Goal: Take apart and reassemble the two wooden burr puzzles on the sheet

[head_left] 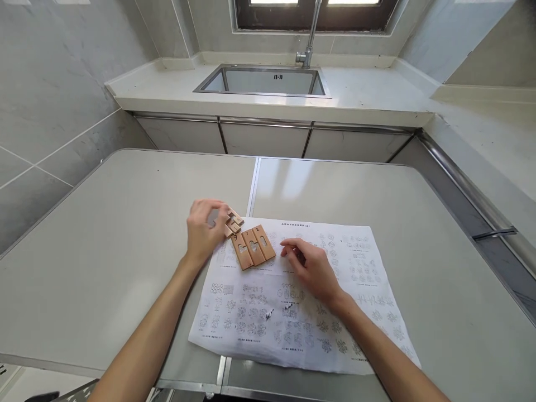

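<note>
My left hand [204, 229] has its thumb and index finger closed at the edge of a small notched wooden piece [235, 218] lying by the sheet's upper left corner; its fingers partly cover the piece. Just below and right, three flat wooden pieces [253, 247] with cut-out slots and handwritten numbers lie side by side on the printed paper sheet [335, 357]. My right hand [312, 269] rests over the sheet to the right of these pieces, apart from them. Its fingers are curled in, and nothing shows in them.
The sheet carries rows of small line drawings and lies on a grey folding table [104, 245] with a metal centre seam [253, 187]. Two small dark-and-white marks or scraps [269, 314] show on it. Beyond stand a counter with a sink [268, 81] and a tap [307, 53].
</note>
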A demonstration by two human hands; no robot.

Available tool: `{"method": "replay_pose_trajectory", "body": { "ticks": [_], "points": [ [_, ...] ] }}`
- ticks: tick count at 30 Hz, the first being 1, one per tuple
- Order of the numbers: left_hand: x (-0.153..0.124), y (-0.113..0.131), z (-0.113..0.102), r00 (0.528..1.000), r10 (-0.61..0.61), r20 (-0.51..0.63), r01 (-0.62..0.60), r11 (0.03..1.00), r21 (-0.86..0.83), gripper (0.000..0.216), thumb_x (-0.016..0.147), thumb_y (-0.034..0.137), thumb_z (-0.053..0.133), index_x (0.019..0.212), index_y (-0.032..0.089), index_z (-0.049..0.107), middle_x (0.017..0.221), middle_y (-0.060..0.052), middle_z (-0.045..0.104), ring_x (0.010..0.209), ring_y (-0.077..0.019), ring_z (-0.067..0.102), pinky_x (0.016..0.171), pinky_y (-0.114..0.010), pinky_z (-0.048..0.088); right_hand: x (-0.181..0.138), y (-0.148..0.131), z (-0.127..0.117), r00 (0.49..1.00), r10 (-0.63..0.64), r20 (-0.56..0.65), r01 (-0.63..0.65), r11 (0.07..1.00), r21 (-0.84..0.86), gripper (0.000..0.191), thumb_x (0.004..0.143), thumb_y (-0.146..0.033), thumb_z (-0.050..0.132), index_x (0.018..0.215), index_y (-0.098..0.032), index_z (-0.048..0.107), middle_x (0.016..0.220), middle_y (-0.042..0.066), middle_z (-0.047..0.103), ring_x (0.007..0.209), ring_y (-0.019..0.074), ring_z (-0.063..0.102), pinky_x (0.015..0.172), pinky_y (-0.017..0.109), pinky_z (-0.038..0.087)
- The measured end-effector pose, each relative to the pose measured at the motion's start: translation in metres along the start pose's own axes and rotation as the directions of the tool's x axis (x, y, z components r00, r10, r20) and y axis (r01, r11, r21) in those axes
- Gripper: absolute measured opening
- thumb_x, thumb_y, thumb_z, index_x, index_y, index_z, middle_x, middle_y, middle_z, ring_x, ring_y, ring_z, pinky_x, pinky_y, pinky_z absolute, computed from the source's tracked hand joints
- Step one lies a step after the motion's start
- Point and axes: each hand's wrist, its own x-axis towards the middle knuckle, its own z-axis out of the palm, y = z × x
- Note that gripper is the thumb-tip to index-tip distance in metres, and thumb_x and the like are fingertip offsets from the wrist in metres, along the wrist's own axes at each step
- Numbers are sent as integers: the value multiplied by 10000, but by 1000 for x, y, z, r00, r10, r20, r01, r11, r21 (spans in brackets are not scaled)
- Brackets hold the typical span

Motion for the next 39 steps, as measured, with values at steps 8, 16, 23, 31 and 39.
{"method": "replay_pose_trajectory", "body": {
  "ticks": [8,16,23,31,39],
  "points": [
    [4,-31,1,850,-512,-124,494,857,-150,286,959,385,553,796,192,686,862,-30,736,720,-159,591,702,-285,453,2,0,0,1000,14,-2,-14,999,31,216,1011,-169,522,1112,-234,702,899,12,776,688,165,649,647,289,476],
    [0,-32,-4,854,-518,-41,507,849,-148,311,947,430,550,783,198,677,845,-22,720,722,-163,580,680,-281,440,3,-1,1,1000,8,4,-8,999,31,220,1015,-178,510,1096,-226,708,886,23,775,680,172,644,646,300,480],
    [-1,-30,-4,876,-482,16,481,872,-86,284,938,448,569,863,202,690,908,-39,731,811,-193,629,774,-312,484,2,-1,-1,1000,-17,17,18,1000,-6,223,1009,-140,516,1087,-237,701,871,10,772,731,180,675,681,296,492],
    [-4,-26,-4,927,-356,116,362,931,-36,259,928,463,629,1046,238,679,1285,-78,707,1137,-268,662,1009,-420,507,2,-2,-1,999,-3,35,2,1000,17,214,1022,-144,520,1099,-243,693,886,10,768,768,189,682,715,310,505],
    [-8,-13,-5,913,-154,377,171,985,-10,439,908,501,725,1272,282,616,1458,-75,620,1319,-305,599,1082,-473,515,2,-4,-2,999,10,54,-12,1000,25,209,1036,-161,509,1103,-248,686,894,16,757,800,201,683,738,324,509]
  ]
}}
